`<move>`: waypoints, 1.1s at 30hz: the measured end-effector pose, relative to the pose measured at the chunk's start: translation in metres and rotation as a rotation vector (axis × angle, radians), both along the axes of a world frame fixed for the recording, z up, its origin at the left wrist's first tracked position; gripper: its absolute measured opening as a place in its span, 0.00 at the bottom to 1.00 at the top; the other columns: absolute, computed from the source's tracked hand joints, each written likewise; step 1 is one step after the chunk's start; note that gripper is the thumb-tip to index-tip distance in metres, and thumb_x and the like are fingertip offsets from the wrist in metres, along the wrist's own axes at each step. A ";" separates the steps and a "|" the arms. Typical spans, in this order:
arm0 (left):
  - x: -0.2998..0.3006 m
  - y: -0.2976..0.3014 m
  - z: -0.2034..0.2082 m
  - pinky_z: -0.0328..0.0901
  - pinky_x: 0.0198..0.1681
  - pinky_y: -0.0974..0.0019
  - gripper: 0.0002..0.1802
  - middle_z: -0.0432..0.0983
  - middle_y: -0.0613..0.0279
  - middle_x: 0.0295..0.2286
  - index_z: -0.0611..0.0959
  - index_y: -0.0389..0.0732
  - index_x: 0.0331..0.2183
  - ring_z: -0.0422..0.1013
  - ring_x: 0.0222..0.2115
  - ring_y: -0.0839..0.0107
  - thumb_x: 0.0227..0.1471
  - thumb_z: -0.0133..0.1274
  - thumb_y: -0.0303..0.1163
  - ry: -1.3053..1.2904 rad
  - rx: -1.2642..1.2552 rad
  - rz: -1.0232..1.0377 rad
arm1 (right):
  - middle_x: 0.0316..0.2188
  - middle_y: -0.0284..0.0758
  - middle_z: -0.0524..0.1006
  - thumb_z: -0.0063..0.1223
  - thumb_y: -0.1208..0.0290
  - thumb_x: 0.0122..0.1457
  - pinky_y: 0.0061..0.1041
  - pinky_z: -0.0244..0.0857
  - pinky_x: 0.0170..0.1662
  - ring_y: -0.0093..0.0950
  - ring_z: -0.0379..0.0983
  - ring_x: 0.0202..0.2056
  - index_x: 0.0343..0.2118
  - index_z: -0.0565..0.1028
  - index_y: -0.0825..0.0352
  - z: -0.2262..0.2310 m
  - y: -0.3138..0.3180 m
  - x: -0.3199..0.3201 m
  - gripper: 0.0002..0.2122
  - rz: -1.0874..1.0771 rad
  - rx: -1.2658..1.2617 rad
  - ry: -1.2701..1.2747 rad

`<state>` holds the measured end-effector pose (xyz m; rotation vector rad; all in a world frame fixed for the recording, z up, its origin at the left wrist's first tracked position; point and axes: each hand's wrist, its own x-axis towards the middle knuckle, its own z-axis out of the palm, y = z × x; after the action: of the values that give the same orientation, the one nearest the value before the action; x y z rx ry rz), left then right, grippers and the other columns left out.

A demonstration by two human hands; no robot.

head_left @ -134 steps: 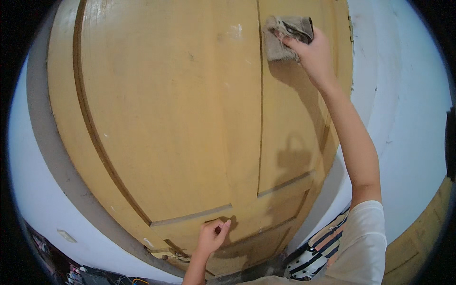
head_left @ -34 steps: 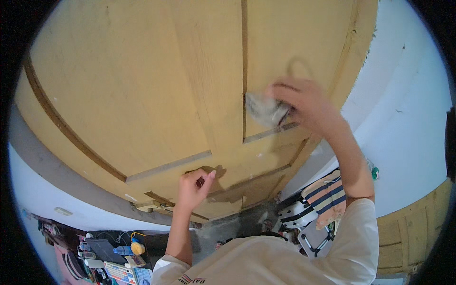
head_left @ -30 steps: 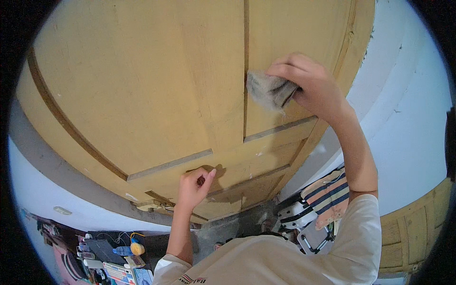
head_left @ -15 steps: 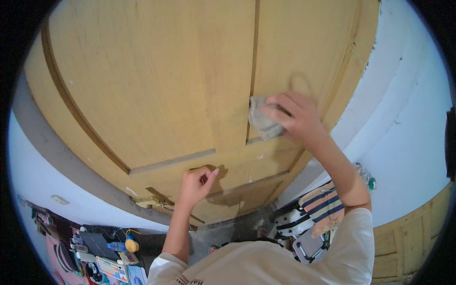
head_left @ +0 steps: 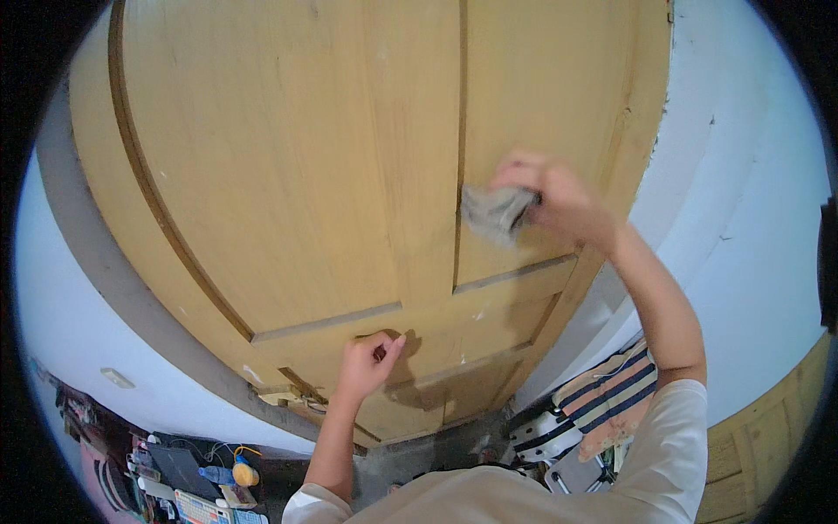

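Observation:
A large yellowish wooden door (head_left: pixel 349 201) with recessed panels fills the view in front of me. My right hand (head_left: pixel 556 194), smeared by motion, is closed around a grey cloth (head_left: pixel 497 212). The cloth hangs from its left side, bunched, over the right-hand panel beside the long vertical groove. My left hand (head_left: pixel 373 360) is held lower, in front of the door's cross rail, its fingers curled in and the thumb near the index finger. Nothing shows in it. Whether its knuckles touch the wood I cannot tell.
A door latch (head_left: pixel 281 398) sits low on the door's left edge. Lower left, a desk holds a keyboard (head_left: pixel 202 506), a blue bottle (head_left: pixel 216 474) and other items. At lower right, a striped cloth (head_left: pixel 611 393) lies over a chair. White walls (head_left: pixel 742 218) flank the door.
My right hand has turned and shifted slightly up; the cloth now hangs more crumpled below its fingers. My left hand keeps its curl. The whole view has shifted a little.

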<state>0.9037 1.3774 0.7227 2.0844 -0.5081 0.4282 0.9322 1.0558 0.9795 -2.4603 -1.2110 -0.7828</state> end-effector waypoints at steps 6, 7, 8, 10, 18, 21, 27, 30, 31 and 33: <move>0.001 -0.005 0.003 0.61 0.19 0.68 0.20 0.70 0.59 0.11 0.79 0.35 0.19 0.66 0.12 0.73 0.57 0.60 0.37 -0.003 -0.012 0.014 | 0.39 0.38 0.79 0.55 0.83 0.45 0.29 0.68 0.48 0.33 0.75 0.43 0.43 0.77 0.69 0.084 -0.024 0.020 0.19 -0.017 0.012 -0.129; 0.001 -0.005 0.001 0.61 0.19 0.68 0.20 0.70 0.59 0.11 0.79 0.35 0.19 0.66 0.12 0.73 0.57 0.61 0.37 -0.004 -0.011 0.015 | 0.38 0.37 0.78 0.53 0.85 0.44 0.27 0.68 0.48 0.33 0.75 0.42 0.42 0.77 0.69 0.093 -0.021 0.017 0.18 -0.015 0.050 -0.150; 0.002 -0.004 -0.001 0.61 0.19 0.68 0.20 0.70 0.59 0.12 0.79 0.35 0.19 0.65 0.12 0.73 0.57 0.61 0.37 -0.005 -0.009 0.015 | 0.37 0.36 0.78 0.52 0.86 0.44 0.26 0.68 0.47 0.32 0.75 0.41 0.42 0.77 0.70 0.101 -0.018 0.015 0.18 -0.013 0.088 -0.171; 0.003 -0.004 -0.004 0.61 0.19 0.68 0.20 0.70 0.59 0.11 0.79 0.35 0.19 0.65 0.12 0.73 0.57 0.61 0.37 -0.012 -0.020 0.017 | 0.36 0.35 0.78 0.53 0.86 0.45 0.25 0.67 0.48 0.28 0.74 0.40 0.42 0.76 0.71 0.110 -0.013 0.010 0.18 -0.014 0.122 -0.172; -0.002 -0.008 0.000 0.61 0.20 0.67 0.21 0.69 0.59 0.12 0.79 0.34 0.20 0.63 0.13 0.73 0.58 0.60 0.39 0.017 -0.004 0.060 | 0.32 0.40 0.79 0.59 0.80 0.46 0.29 0.69 0.44 0.33 0.76 0.37 0.42 0.74 0.70 0.055 -0.005 0.013 0.17 -0.014 0.439 0.023; 0.005 -0.001 -0.014 0.60 0.20 0.67 0.22 0.69 0.59 0.12 0.80 0.34 0.20 0.63 0.13 0.74 0.58 0.60 0.40 0.026 -0.024 0.026 | 0.34 0.33 0.78 0.61 0.80 0.52 0.24 0.68 0.42 0.24 0.74 0.36 0.40 0.74 0.69 0.033 -0.003 0.015 0.12 0.031 0.371 0.110; -0.004 -0.006 0.005 0.61 0.20 0.67 0.22 0.70 0.62 0.12 0.81 0.35 0.21 0.64 0.14 0.76 0.59 0.59 0.41 0.080 0.033 0.050 | 0.33 0.40 0.77 0.60 0.80 0.48 0.30 0.68 0.41 0.38 0.75 0.36 0.36 0.76 0.70 0.039 -0.004 0.020 0.11 0.109 0.327 -0.239; 0.000 0.000 -0.001 0.61 0.20 0.68 0.22 0.71 0.63 0.12 0.81 0.35 0.21 0.65 0.14 0.77 0.59 0.59 0.41 0.081 0.027 0.025 | 0.34 0.41 0.77 0.61 0.79 0.47 0.32 0.68 0.42 0.41 0.75 0.38 0.37 0.77 0.69 0.060 -0.007 0.028 0.12 0.120 0.338 -0.282; -0.002 0.003 -0.001 0.61 0.20 0.68 0.21 0.71 0.63 0.12 0.81 0.35 0.21 0.65 0.14 0.77 0.59 0.59 0.41 0.081 0.029 0.031 | 0.34 0.41 0.77 0.61 0.79 0.47 0.32 0.68 0.42 0.41 0.75 0.38 0.37 0.77 0.69 0.066 -0.004 0.035 0.12 0.138 0.344 -0.276; -0.002 -0.004 0.002 0.62 0.20 0.68 0.21 0.71 0.62 0.12 0.81 0.35 0.22 0.65 0.14 0.77 0.59 0.59 0.41 0.063 0.042 0.009 | 0.33 0.41 0.77 0.61 0.78 0.47 0.33 0.68 0.42 0.40 0.75 0.38 0.38 0.77 0.69 0.087 -0.008 0.039 0.13 0.114 0.378 -0.309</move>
<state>0.9021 1.3736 0.7250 2.1341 -0.4740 0.3589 0.9709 1.0480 1.0668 -1.9995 -1.1611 -1.2633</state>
